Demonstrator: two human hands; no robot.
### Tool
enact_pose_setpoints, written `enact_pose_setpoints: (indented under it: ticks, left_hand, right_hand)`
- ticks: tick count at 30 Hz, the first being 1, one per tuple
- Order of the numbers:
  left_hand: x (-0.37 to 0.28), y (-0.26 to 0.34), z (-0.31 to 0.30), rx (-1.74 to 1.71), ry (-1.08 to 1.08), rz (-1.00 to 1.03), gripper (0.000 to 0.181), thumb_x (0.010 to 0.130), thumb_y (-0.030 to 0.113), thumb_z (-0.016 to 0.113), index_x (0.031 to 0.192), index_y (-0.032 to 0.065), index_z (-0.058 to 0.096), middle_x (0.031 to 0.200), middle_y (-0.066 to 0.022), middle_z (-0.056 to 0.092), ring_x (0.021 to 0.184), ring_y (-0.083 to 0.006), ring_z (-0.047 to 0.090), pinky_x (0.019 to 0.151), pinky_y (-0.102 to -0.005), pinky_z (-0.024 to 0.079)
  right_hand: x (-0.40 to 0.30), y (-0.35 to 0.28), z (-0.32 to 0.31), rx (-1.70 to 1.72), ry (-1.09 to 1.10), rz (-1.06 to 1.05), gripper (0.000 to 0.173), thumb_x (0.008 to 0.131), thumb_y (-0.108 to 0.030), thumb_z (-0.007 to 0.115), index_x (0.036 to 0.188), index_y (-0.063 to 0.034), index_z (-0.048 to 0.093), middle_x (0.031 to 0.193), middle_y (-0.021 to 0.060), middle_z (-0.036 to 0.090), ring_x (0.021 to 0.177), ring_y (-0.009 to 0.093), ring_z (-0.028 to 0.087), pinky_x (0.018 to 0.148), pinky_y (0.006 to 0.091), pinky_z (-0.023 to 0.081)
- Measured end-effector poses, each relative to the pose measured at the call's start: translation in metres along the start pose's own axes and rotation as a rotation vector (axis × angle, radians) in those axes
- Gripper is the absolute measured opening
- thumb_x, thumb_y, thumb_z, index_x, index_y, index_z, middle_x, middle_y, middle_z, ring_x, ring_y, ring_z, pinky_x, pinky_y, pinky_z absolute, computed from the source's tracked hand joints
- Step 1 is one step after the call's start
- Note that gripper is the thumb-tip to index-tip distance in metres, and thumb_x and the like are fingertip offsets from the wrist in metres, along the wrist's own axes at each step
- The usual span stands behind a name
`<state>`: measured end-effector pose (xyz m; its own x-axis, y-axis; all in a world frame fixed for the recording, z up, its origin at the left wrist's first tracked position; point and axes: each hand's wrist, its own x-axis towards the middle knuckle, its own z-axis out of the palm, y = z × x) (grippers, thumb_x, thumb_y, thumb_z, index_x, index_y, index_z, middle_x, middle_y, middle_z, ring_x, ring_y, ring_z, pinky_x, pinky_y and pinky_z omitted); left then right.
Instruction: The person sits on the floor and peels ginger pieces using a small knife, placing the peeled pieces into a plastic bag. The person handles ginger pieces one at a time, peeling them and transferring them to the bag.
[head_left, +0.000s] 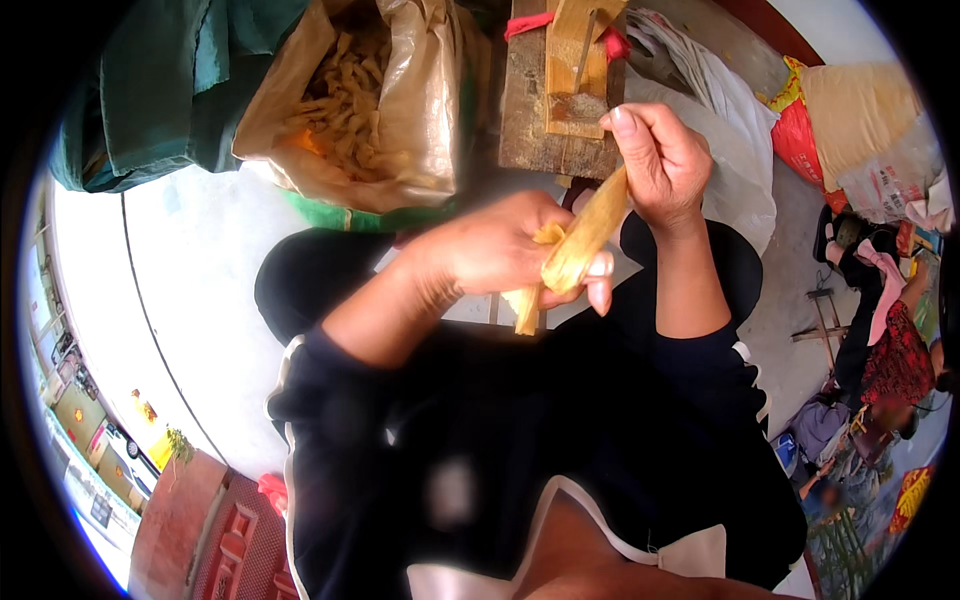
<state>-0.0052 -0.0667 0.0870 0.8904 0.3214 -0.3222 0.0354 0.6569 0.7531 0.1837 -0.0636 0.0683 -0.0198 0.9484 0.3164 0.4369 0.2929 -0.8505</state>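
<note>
My left hand is closed around a yellowish, flattened strip of dried plant material, in front of my lap. The strip runs up to the right, to the heel of my right hand, and a torn end hangs below my left fingers. My right hand is raised, thumb and forefinger pinched together; whether anything thin is between them I cannot tell. Just beyond it stands a wooden board with a smaller wooden block tied on by red cloth. A thin metal piece stands on the block.
An open woven sack holds many similar yellowish pieces at the upper left, beside dark green fabric. A white plastic bag lies right of the board. Filled bags stand farther right, with seated people below them.
</note>
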Motion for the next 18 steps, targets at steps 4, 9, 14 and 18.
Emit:
enact_pose_setpoints:
  ticks: [4, 9, 14, 18]
  left_hand:
    - [0.0, 0.006, -0.022, 0.63, 0.48, 0.415, 0.028, 0.087, 0.025, 0.065, 0.101, 0.0005, 0.065, 0.072, -0.0065, 0.062, 0.058, -0.0131, 0.057, 0.053, -0.0259, 0.044]
    - [0.009, -0.015, -0.039, 1.465, 0.674, 0.8, 0.026, 0.066, 0.009, 0.067, 0.092, 0.0103, 0.064, 0.082, -0.0034, 0.06, 0.064, -0.0235, 0.061, 0.052, -0.0331, 0.05]
    - [0.012, -0.015, -0.028, 1.391, 0.9, 0.918, 0.026, 0.064, 0.004, 0.069, 0.09, 0.0085, 0.067, 0.096, -0.004, 0.064, 0.078, -0.0215, 0.065, 0.06, -0.0293, 0.053]
    - [0.011, -0.012, -0.031, 1.123, 0.829, 0.627, 0.031, 0.067, -0.005, 0.068, 0.097, 0.0022, 0.067, 0.111, -0.0117, 0.063, 0.095, -0.0265, 0.064, 0.078, -0.0308, 0.053]
  right_hand:
    - [-0.009, 0.004, 0.014, 0.166, -0.217, 0.181, 0.015, 0.089, -0.014, 0.062, 0.084, -0.0006, 0.062, 0.06, 0.003, 0.053, 0.054, 0.008, 0.046, 0.051, 0.024, 0.041]
    - [-0.02, 0.009, 0.022, 1.183, -0.509, 0.932, 0.018, 0.085, -0.013, 0.064, 0.095, 0.0014, 0.064, 0.07, -0.0015, 0.054, 0.055, 0.004, 0.04, 0.049, 0.019, 0.032]
    - [-0.017, 0.003, 0.026, 1.175, -0.217, 0.87, 0.016, 0.087, -0.014, 0.064, 0.093, 0.0002, 0.066, 0.071, 0.0, 0.058, 0.053, 0.005, 0.042, 0.049, 0.0183, 0.03]
    - [-0.016, -0.003, 0.028, 0.696, -0.023, 0.543, 0.02, 0.091, -0.018, 0.062, 0.092, 0.0011, 0.067, 0.069, 0.0027, 0.062, 0.058, 0.007, 0.053, 0.051, 0.0194, 0.037]
